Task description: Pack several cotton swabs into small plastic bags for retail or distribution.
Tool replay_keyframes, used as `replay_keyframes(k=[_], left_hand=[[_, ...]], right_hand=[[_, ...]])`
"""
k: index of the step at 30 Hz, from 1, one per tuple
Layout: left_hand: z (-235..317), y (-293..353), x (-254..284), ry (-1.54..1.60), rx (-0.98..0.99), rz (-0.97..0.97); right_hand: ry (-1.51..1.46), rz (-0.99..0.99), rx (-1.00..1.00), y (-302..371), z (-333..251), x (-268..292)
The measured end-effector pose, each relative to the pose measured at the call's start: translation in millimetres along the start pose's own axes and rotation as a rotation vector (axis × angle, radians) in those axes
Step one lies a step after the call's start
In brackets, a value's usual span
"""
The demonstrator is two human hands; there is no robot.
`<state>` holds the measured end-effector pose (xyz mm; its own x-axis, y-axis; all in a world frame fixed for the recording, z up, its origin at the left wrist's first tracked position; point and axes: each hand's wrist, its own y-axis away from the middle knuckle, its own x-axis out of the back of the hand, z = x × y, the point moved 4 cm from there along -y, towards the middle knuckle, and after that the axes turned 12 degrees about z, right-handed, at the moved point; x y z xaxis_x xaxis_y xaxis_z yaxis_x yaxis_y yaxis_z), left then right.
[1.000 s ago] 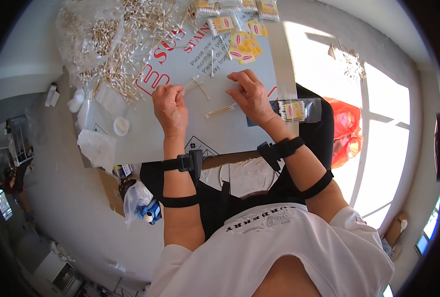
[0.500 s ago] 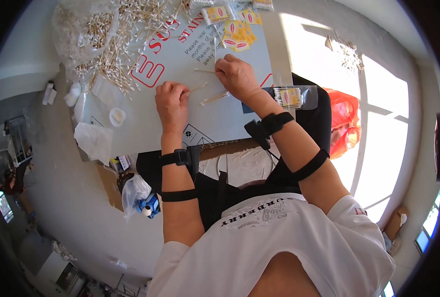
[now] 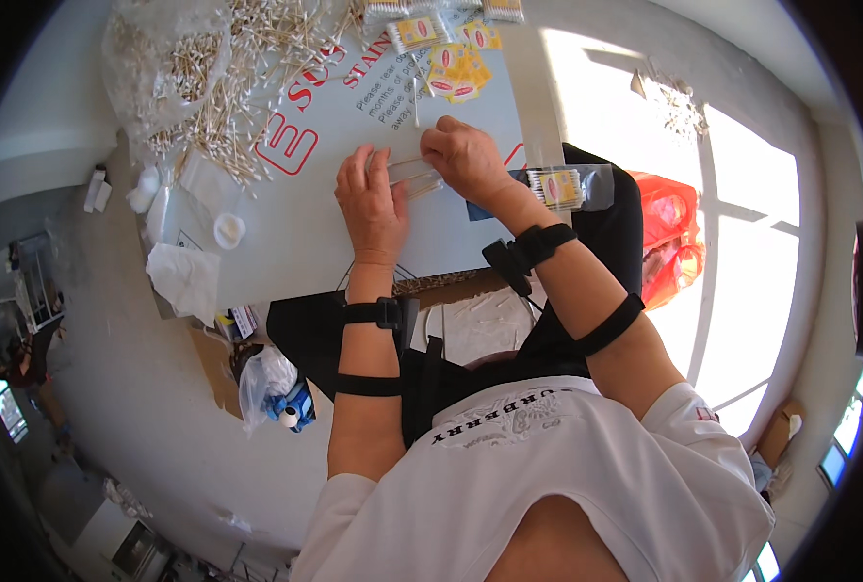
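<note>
Over the grey board, my two hands face each other with thin cotton swabs [image 3: 423,183] between them. The thumb and fingers of my left hand [image 3: 370,215] close around the swabs' left ends; the exact contact is partly hidden. My right hand [image 3: 467,162] is closed in a pinch at the right end of another cotton swab [image 3: 407,162], its fingertips partly covered. Just beyond my right hand, one more swab [image 3: 416,112] lies on the board, pointing toward the yellow cards [image 3: 457,73].
A big heap of loose swabs [image 3: 220,126] with clear plastic covers the far left of the board [image 3: 295,242]. Packed swabs [image 3: 418,33] lie at the far edge. Another pack [image 3: 559,188] sits right of my right hand. A small white cup [image 3: 228,230] stands left.
My left hand has moved right, bringing its fingers to the swabs beside my right hand. My right hand has come slightly nearer to me.
</note>
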<state>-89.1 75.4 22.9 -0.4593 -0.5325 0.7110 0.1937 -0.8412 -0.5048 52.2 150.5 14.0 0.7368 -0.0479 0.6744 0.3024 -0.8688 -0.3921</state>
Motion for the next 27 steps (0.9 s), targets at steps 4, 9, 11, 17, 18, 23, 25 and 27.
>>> replay_keyframes(k=[4, 9, 11, 17, 18, 23, 25, 27], left_hand=[[17, 27, -8, -0.172, -0.085, -0.353], [28, 36, -3, -0.193, -0.106, -0.398], [27, 36, -5, -0.215, -0.098, -0.422], [5, 11, 2, -0.056, -0.069, -0.162], [-6, 1, 3, -0.059, -0.068, -0.159], [-88, -92, 6, -0.177, 0.022, 0.084], [-107, -129, -4, -0.206, 0.031, 0.092], [-118, -154, -11, -0.261, 0.061, 0.098]], right_hand=[[0.010, -0.134, -0.023, 5, -1, -1], [-0.055, 0.128, -0.216, -22, 2, 7], [0.019, 0.308, -0.204, -41, 0, 8], [0.371, 0.131, -0.175, -78, 5, -14], [0.364, 0.073, -0.180, -79, 4, -20], [0.318, -0.040, -0.062, -58, -9, -37], [0.200, -0.005, 0.069, -43, -17, -29], [0.182, -0.043, 0.068, -28, -21, -24]])
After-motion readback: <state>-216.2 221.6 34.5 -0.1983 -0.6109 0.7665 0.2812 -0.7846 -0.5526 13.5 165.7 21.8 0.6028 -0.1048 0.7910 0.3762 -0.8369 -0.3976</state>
